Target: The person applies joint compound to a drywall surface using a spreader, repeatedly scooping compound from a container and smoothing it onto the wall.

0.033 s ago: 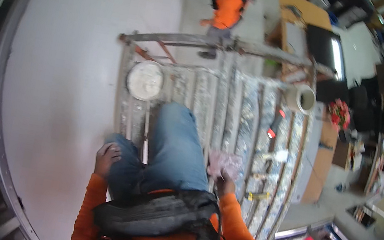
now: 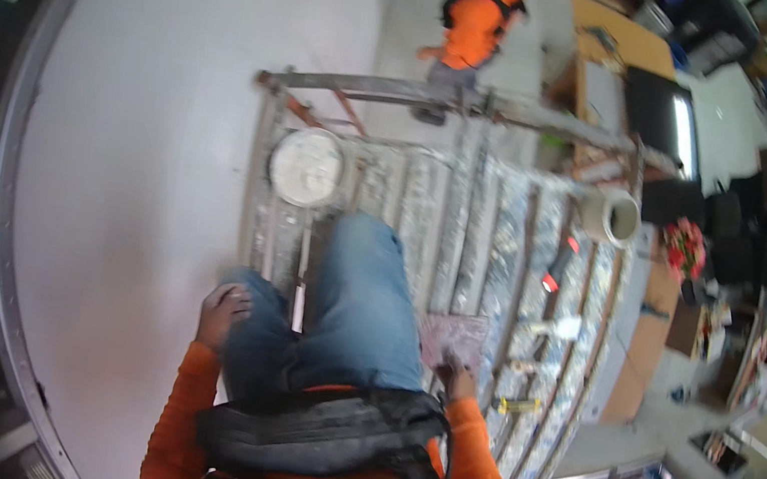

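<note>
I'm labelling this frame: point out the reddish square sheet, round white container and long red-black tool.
Reddish square sheet (image 2: 450, 333), head view: upper middle.
Round white container (image 2: 306, 168), head view: pale top.
Long red-black tool (image 2: 561, 263), head view: dark middle.

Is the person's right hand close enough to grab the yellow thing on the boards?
Probably yes: the right hand is at the reddish sheet, and the yellow thing lies just to its right on the boards, with nothing tall seen between them.

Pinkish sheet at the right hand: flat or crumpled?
Flat: the pinkish sheet shows straight edges and distinct corners at the right hand.
</note>
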A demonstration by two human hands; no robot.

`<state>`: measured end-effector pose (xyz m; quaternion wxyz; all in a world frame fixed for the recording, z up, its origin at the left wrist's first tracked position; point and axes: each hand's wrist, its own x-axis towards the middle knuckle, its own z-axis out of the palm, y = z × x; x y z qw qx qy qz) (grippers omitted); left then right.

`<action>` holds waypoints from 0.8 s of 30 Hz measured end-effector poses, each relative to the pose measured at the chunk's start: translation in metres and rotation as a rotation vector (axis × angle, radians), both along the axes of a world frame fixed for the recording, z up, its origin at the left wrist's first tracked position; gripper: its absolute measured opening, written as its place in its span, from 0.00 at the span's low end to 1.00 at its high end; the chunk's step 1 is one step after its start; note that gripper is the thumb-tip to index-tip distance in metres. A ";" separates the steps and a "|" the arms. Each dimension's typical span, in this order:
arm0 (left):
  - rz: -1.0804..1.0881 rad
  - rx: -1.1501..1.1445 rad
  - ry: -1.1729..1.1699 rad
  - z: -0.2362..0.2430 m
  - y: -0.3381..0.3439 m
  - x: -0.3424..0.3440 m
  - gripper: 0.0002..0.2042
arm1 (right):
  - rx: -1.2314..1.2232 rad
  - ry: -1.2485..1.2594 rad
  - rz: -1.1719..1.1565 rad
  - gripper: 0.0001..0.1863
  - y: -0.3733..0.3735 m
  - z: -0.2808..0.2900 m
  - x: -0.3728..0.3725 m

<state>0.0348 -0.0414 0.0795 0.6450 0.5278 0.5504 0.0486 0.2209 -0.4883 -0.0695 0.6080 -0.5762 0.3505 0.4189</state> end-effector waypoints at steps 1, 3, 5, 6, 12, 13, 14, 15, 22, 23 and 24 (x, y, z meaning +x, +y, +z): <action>-0.021 -0.035 -0.035 -0.015 0.002 0.019 0.15 | 0.005 -0.365 0.140 0.18 -0.017 -0.011 0.015; -0.038 0.005 -0.024 -0.029 0.027 0.027 0.14 | -0.205 -0.770 0.456 0.22 0.017 0.032 0.055; -0.078 0.013 -0.025 -0.060 0.059 0.040 0.14 | -0.168 -0.976 0.310 0.24 0.065 0.061 0.097; -0.037 -0.032 -0.090 -0.080 0.078 0.043 0.14 | -0.143 -0.989 0.329 0.24 0.089 0.067 0.117; 0.155 -0.365 -0.499 -0.171 0.153 0.102 0.14 | 0.480 -0.541 0.188 0.23 0.196 0.105 0.245; 0.148 -0.239 -0.358 -0.184 0.145 0.123 0.16 | 0.389 -0.620 0.316 0.22 0.239 0.134 0.253; 0.132 -0.121 -0.226 -0.194 0.137 0.149 0.18 | 0.337 -0.757 0.547 0.21 0.264 0.137 0.270; 0.156 -0.138 -0.223 -0.201 0.137 0.153 0.18 | 0.299 -0.866 0.778 0.20 0.292 0.139 0.279; 0.123 0.092 0.124 -0.176 0.122 0.197 0.21 | -0.134 -1.284 2.294 0.23 0.494 0.140 0.245; 0.078 0.174 0.139 -0.164 0.119 0.204 0.22 | -0.140 -1.277 2.314 0.23 0.506 0.123 0.242; 0.038 0.261 0.167 -0.160 0.118 0.200 0.22 | -0.121 -1.295 2.336 0.18 0.519 0.106 0.232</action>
